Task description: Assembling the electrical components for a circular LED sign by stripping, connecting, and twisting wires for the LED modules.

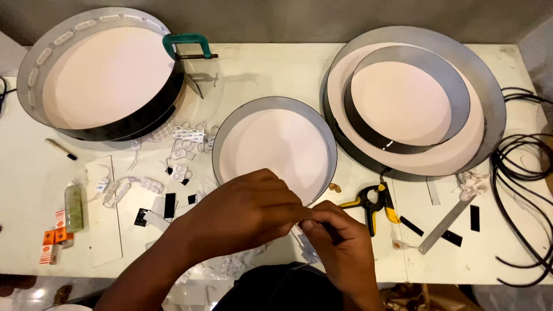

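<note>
White table top [271, 69] is seen from above, with both hands brought together at its near edge, just below a round metal-rimmed tray [274, 147] with a pale inner face. The left hand [242, 216] is curled, its fingers drawn close and its fingertips pressed against those of the right hand [340, 242]. Something small and pale is pinched between the two sets of fingertips; what it is cannot be made out, since the fingers cover nearly all of it. The near rim of the tray is partly hidden behind the left hand.

A yellow-and-black spring clamp [374, 204] is laid just right of the hands, with a steel ruler [446, 224] beyond it. Loose white modules and black strips [173, 173] are scattered to the left. Two larger round trays are set further back: one at the left [98, 75] gripped by a green screw clamp [187, 46], one at the right [415, 101] with a smaller ring inside it. Black cable [518, 173] is cut off at the right edge, and both forearms at the bottom.
</note>
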